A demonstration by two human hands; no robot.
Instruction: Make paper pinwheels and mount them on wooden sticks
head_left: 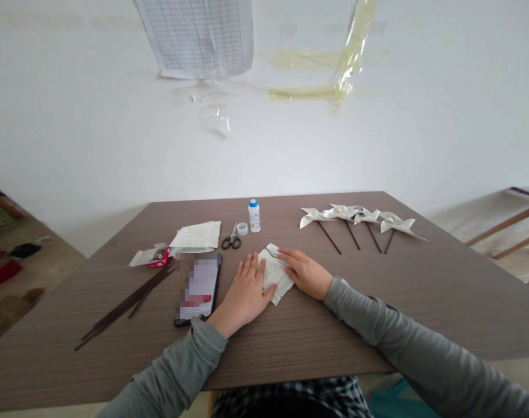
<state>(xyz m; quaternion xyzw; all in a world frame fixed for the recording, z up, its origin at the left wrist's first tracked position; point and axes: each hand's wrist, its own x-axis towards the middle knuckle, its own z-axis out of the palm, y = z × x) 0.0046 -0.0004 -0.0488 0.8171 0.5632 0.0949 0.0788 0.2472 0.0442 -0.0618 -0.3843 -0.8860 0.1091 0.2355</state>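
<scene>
A small sheet of printed paper (275,277) lies on the brown table (377,302) in front of me. My left hand (243,294) rests flat on the paper's left edge, fingers stretched out. My right hand (304,271) lies flat on the paper's right and upper part, fingers extended toward the left. Both hands press the paper down and hold nothing else.
A phone (198,287) lies left of my left hand. Dark thin sticks (129,302) and a small red-white box (153,256) lie further left. Behind are folded papers (197,237), scissors (232,239), a tape roll (242,229), a glue bottle (254,215) and several paper pinwheels (355,216).
</scene>
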